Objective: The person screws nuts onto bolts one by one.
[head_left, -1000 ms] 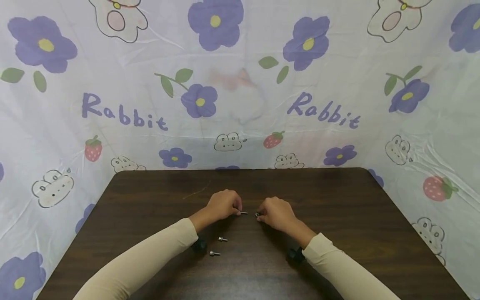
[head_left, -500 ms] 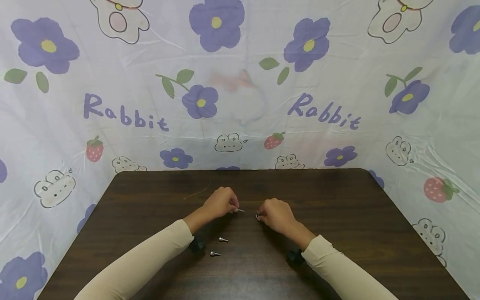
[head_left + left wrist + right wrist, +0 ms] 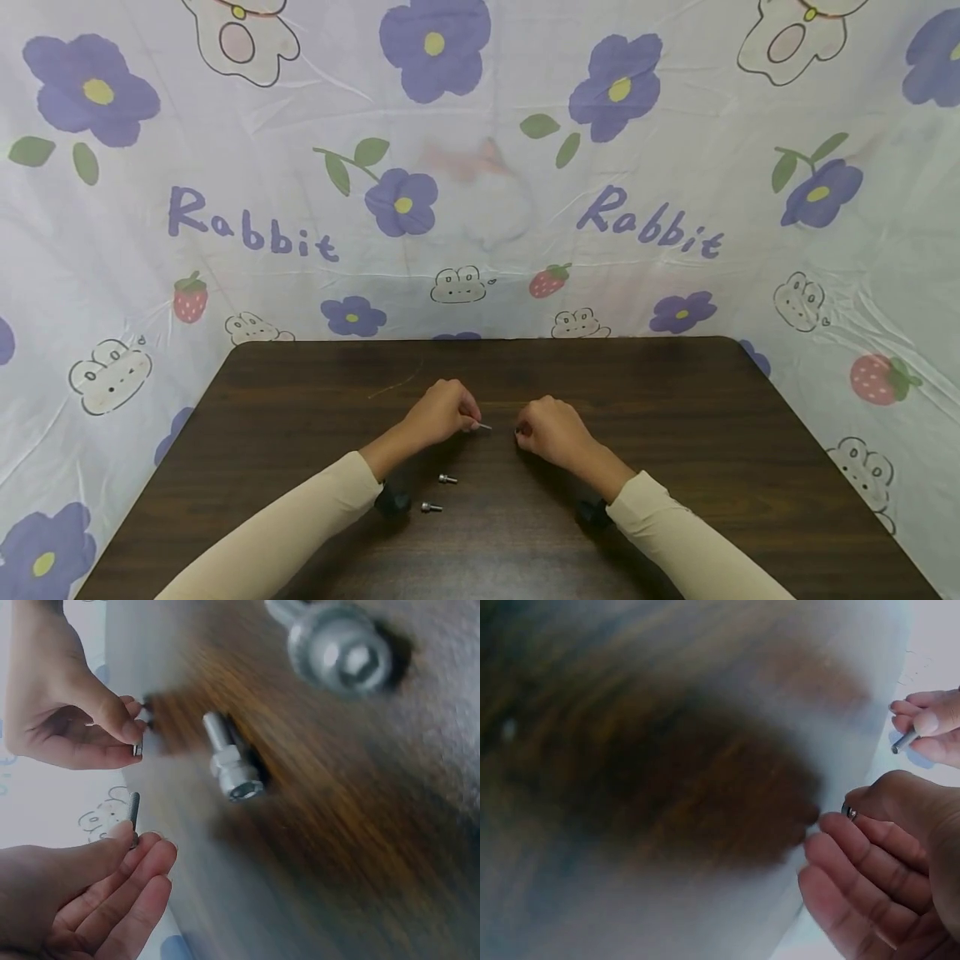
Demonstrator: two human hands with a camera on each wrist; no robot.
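Pinching a bolt [image 3: 133,808] in left fingers [image 3: 142,892], metal piece [image 3: 848,812] in right fingers [image 3: 846,844], two more bolts [image 3: 447,479] on table [image 3: 675,408]

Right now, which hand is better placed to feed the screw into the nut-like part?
Left, probably: the left hand pinches the screw near its head, threaded shaft free and pointing toward the right hand, which pinches the nut-like part and could just hold steady.

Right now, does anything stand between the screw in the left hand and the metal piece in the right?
Nothing visible does; only open space separates the screw from the metal piece. The two loose screws lie apart, outside that gap.
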